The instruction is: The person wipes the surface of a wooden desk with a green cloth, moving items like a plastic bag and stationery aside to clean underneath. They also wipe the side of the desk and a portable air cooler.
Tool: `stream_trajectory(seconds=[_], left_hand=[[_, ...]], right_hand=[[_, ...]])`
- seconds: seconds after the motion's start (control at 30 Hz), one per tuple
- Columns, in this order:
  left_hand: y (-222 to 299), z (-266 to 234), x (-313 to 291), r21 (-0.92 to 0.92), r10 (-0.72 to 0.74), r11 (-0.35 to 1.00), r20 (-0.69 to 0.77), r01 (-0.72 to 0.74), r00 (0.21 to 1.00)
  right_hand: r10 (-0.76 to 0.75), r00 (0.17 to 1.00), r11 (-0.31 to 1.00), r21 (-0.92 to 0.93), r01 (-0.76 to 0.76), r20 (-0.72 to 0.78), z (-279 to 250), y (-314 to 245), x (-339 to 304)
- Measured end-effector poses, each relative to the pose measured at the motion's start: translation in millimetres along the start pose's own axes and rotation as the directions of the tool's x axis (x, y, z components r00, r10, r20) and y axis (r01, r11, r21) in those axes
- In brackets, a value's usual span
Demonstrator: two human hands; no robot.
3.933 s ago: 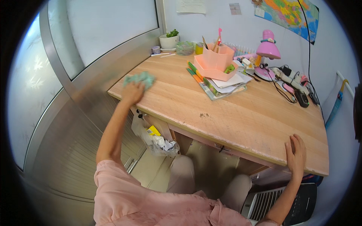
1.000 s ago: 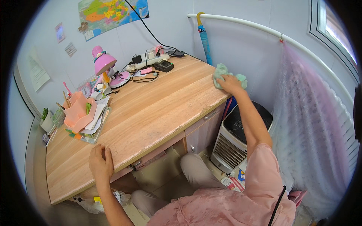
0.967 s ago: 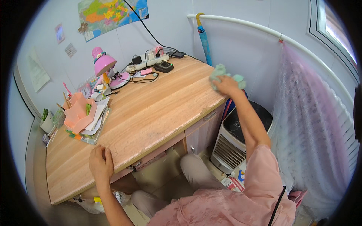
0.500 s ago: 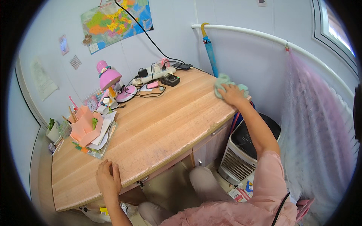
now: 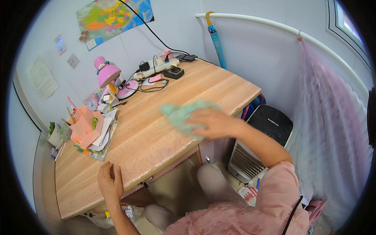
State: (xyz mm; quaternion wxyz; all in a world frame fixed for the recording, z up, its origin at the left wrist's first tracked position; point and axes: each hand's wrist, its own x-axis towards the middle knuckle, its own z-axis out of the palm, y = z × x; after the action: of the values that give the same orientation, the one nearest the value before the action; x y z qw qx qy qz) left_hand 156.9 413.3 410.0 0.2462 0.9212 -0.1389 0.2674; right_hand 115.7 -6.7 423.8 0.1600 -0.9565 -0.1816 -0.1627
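Observation:
A light green cloth (image 5: 182, 117) lies bunched on the wooden desk (image 5: 145, 137), smeared by motion. My right hand (image 5: 209, 122) presses on it and grips it, near the desk's front edge. At the left part of that edge my left hand (image 5: 110, 182) rests with its fingers loosely bent and the thumb apart, holding nothing. Just beyond it a pink pen holder (image 5: 86, 127) stands on a stack of papers and notebooks.
A pink desk lamp (image 5: 108, 74), a power strip (image 5: 156, 68) with tangled cables and a black charger (image 5: 173, 72) stand along the wall. A blue umbrella (image 5: 216, 45) hangs from a white rail. Right of the desk are an air cooler (image 5: 270, 123) and a sheer curtain (image 5: 313, 125).
My right hand has swept the cloth from the desk's far right corner leftward and nearer to me. My left hand has stayed at the edge. The view has shifted slightly.

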Motion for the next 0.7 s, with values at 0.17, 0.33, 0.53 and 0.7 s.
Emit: stream_trajectory(seconds=[0.17, 0.33, 0.53, 0.7], left_hand=[[3.6, 7.3, 3.1, 0.022, 0.029, 0.999, 0.001, -0.029, 1.000], [4.2, 4.0, 1.9, 0.053, 0.050, 0.997, -0.026, -0.049, 0.998], [2.1, 3.2, 1.5, 0.059, 0.042, 0.997, -0.032, -0.040, 0.999], [2.2, -1.1, 0.6, 0.019, 0.051, 0.999, -0.015, -0.051, 0.999]], right_hand=[[0.516, 0.638, 0.761, -0.035, -0.648, -0.571, -29.1, 106.3, -76.8], [0.442, 0.430, 0.824, 0.166, -0.542, -0.787, 21.4, 78.2, -56.4], [0.198, 0.585, 0.980, 0.140, -0.144, -0.786, 107.9, -101.9, -23.0], [-0.006, 0.638, 0.999, 0.027, 0.042, -0.770, 136.7, -109.2, -26.1]])
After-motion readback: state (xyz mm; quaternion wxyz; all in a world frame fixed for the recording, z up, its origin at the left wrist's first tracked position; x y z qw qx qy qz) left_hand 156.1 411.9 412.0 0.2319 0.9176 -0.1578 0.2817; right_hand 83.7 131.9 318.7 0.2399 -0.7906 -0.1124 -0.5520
